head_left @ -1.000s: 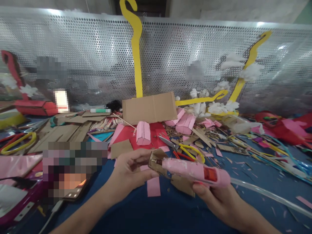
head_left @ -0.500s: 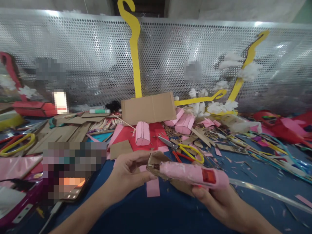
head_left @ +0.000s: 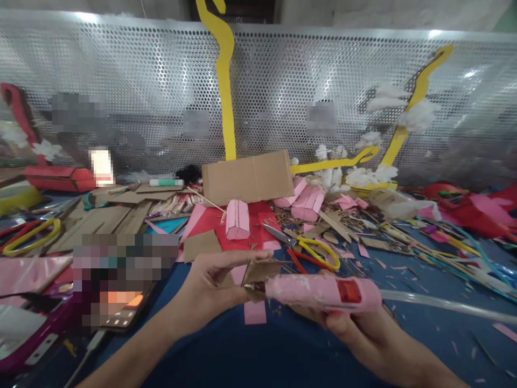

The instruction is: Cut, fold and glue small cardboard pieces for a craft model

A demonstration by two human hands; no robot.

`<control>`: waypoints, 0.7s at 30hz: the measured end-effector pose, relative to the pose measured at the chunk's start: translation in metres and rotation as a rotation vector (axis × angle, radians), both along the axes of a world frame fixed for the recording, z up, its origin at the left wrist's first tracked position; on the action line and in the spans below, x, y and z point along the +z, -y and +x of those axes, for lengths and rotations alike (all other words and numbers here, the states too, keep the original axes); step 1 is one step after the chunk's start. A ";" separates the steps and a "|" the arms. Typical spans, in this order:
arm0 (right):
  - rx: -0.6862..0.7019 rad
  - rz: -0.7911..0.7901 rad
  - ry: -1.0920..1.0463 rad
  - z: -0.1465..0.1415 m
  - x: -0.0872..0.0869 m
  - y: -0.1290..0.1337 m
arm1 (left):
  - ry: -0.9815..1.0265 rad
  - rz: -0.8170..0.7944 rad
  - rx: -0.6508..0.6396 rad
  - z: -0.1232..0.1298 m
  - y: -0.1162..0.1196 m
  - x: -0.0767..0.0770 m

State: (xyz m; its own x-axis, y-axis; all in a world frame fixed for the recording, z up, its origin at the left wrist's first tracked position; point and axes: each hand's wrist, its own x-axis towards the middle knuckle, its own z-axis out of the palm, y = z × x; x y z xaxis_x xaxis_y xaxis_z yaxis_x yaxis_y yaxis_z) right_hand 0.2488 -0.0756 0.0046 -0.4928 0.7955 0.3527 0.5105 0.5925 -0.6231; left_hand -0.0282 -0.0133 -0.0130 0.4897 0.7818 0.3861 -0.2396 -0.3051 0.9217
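Toward the table's point(head_left: 291, 355) near edge, the right hand point(head_left: 363, 331) grips a glue gun point(head_left: 319, 291) whose slip could burn the left hand point(head_left: 208, 291) pinching cardboard point(head_left: 263, 271).

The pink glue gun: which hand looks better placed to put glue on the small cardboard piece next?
Probably the right hand: it grips the glue gun, whose nozzle is at the small cardboard piece. The left hand is busy holding that piece.
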 end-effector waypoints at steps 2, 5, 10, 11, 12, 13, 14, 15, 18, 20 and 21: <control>0.005 -0.022 -0.024 0.000 0.001 0.001 | -0.013 -0.004 -0.010 -0.001 0.000 0.000; 0.020 -0.039 -0.068 -0.001 0.002 0.001 | -0.021 -0.025 -0.030 -0.001 0.001 0.000; 0.031 -0.091 -0.028 0.000 0.001 0.001 | -0.028 -0.020 -0.025 -0.003 0.001 0.001; 0.021 -0.091 -0.028 0.001 0.000 0.001 | -0.028 -0.021 -0.025 -0.003 0.001 0.000; 0.011 -0.088 -0.035 0.001 -0.001 0.001 | -0.028 -0.018 -0.029 -0.004 0.002 0.000; 0.006 -0.088 -0.042 0.002 -0.002 0.001 | -0.028 -0.013 -0.032 -0.004 0.002 0.000; -0.001 -0.088 -0.049 0.003 -0.003 0.001 | -0.029 -0.006 -0.034 -0.004 0.002 0.000; -0.002 -0.090 -0.056 0.004 -0.004 0.001 | -0.030 0.001 -0.035 -0.004 0.002 0.000; 0.001 -0.112 -0.068 0.006 -0.007 0.002 | -0.041 0.002 -0.033 -0.004 0.002 0.002; 0.006 -0.133 -0.078 0.006 -0.008 0.003 | -0.044 0.000 -0.035 -0.004 0.002 0.003; 0.010 -0.145 -0.084 0.006 -0.008 0.003 | -0.043 0.003 -0.034 -0.004 0.002 0.003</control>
State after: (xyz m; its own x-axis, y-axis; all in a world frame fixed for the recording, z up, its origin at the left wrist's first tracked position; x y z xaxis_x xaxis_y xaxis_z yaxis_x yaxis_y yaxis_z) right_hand 0.2553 -0.0790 -0.0038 -0.4746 0.8363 0.2746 0.4474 0.4979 -0.7429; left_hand -0.0326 -0.0151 -0.0096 0.5323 0.7631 0.3664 -0.2096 -0.3006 0.9304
